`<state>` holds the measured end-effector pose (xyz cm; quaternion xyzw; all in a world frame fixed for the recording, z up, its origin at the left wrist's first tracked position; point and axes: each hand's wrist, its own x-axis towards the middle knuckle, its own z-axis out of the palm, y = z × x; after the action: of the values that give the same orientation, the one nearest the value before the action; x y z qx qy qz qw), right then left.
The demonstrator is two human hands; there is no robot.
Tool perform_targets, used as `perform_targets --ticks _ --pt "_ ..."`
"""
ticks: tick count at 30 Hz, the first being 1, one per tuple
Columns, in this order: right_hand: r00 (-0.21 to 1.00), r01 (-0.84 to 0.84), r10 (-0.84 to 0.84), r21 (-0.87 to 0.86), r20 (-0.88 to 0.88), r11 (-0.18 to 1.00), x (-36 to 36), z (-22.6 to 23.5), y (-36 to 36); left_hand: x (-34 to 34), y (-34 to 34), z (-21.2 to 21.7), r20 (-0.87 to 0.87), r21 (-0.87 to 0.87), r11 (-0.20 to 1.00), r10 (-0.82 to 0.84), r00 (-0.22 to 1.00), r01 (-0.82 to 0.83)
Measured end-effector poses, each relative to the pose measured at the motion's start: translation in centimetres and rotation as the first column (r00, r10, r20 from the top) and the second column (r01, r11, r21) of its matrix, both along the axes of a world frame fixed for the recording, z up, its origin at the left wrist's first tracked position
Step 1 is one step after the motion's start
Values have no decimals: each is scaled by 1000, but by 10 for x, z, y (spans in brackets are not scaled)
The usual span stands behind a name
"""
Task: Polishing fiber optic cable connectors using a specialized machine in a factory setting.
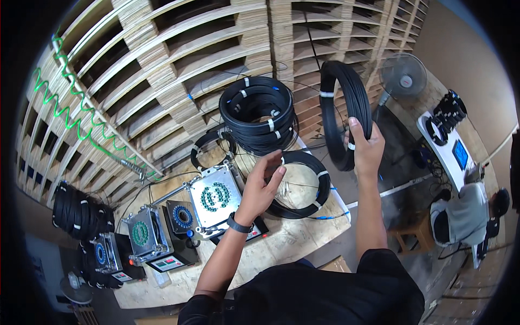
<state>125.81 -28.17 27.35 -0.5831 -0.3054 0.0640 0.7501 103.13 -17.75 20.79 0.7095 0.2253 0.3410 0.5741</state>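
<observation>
My right hand (368, 149) grips a coil of black cable (328, 116) with white bands, held upright above the right side of the table. The thumb presses on its near side, and the fingers are partly hidden behind. My left hand (261, 187) is open, its fingers bent and thumb apart, beside a flat-lying black cable coil (301, 212). Whether it touches that coil I cannot tell. Behind it stands a stack of black cable coils (252, 135) with white bands. A smaller cable coil (196, 157) lies to the left of the stack.
Left of my left hand stand machines with a silver plate (221, 188) and a green-dotted plate (140, 233) on the wooden table (319, 244). More coils (76, 208) hang far left. Wooden pallets (200, 38) rise behind. At right are a fan (405, 81) and a seated person (467, 214).
</observation>
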Motion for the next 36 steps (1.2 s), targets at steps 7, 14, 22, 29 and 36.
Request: perform_targets --ticks 7,14,22,29,36 --pt "872 63 -77 -45 -483 997 -13 -42 -89 36 -15 -77 13 1 1000 -28 1000 28" --pt "767 -17 17 5 -641 1000 -55 -99 -189 52 -57 -171 -141 170 985 60 988 -35" --pt "403 -362 734 641 -547 677 -69 -179 -279 -12 -132 -230 71 -406 881 -237 969 245" --pt "303 -365 824 741 -478 564 -90 -240 -309 -80 -188 -171 268 -453 869 -78 960 197" --pt "653 -320 469 344 -595 883 -137 -316 -278 -135 -206 -126 134 -74 997 42 990 -33"
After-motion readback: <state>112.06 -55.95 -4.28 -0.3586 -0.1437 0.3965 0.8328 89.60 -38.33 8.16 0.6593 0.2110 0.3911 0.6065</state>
